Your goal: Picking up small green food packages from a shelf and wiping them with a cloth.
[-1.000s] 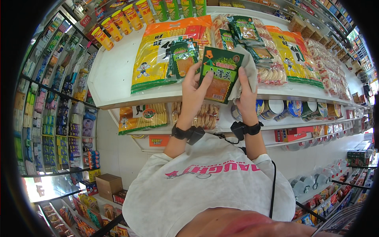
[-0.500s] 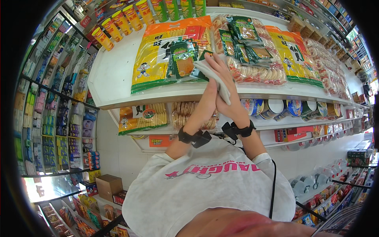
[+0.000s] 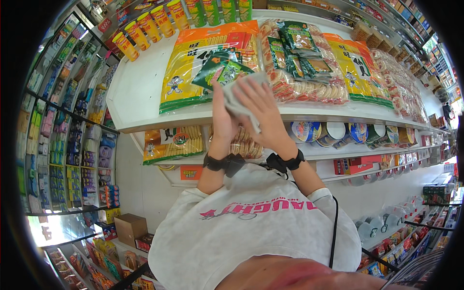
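Note:
My left hand (image 3: 224, 116) is closed at the lower end of a small dark green snack packet (image 3: 209, 73), which tilts up over a large yellow and orange bag of crackers (image 3: 186, 63). A greyish-white cloth (image 3: 233, 102) lies between my two palms, against the packet's lower part. My right hand (image 3: 263, 111) presses on the cloth from the right, its fingers laid along it and slightly blurred. Another green packet (image 3: 234, 71) shows just behind; how far the two overlap I cannot tell. More green packets (image 3: 297, 38) lie on a clear bag of round crackers (image 3: 319, 94) to the right.
Yellow-and-red tubs (image 3: 149, 26) and green tubs (image 3: 211, 12) line the shelf's back. The white shelf (image 3: 133, 99) has a front edge just under my forearms. Lower down stand several bowl-shaped tubs (image 3: 333, 133). Another yellow cracker bag (image 3: 360, 72) lies at right.
Both hands have moved left with the cloth and turned, the left one now further from the right. The packet in them has swung left over the yellow bag and shows more of itself.

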`<state>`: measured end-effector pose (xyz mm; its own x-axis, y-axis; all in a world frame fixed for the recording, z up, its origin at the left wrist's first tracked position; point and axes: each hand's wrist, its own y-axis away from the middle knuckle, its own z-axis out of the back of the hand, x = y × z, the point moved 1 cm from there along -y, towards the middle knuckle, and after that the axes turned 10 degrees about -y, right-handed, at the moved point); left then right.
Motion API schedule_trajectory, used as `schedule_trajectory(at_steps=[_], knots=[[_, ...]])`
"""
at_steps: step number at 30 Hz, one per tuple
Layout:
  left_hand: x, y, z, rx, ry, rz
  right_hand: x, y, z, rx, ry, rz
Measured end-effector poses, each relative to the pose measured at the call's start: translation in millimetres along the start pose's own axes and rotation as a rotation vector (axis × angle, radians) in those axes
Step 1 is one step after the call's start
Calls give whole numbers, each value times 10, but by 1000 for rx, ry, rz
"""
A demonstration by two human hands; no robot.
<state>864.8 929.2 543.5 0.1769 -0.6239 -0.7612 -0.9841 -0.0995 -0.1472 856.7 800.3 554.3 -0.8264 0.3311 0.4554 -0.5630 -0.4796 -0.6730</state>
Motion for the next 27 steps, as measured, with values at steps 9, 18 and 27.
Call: schedule_trajectory(at_steps=[9, 18, 27], knots=[[-83, 117, 0, -145, -682, -339, -180, 81, 76, -457, -892, -833], [-84, 92, 383, 34, -557, -187, -424, 94, -202, -284, -646, -547], [-278, 0, 651, -10, -584, -34, -307, -231, -381, -382, -118, -70]])
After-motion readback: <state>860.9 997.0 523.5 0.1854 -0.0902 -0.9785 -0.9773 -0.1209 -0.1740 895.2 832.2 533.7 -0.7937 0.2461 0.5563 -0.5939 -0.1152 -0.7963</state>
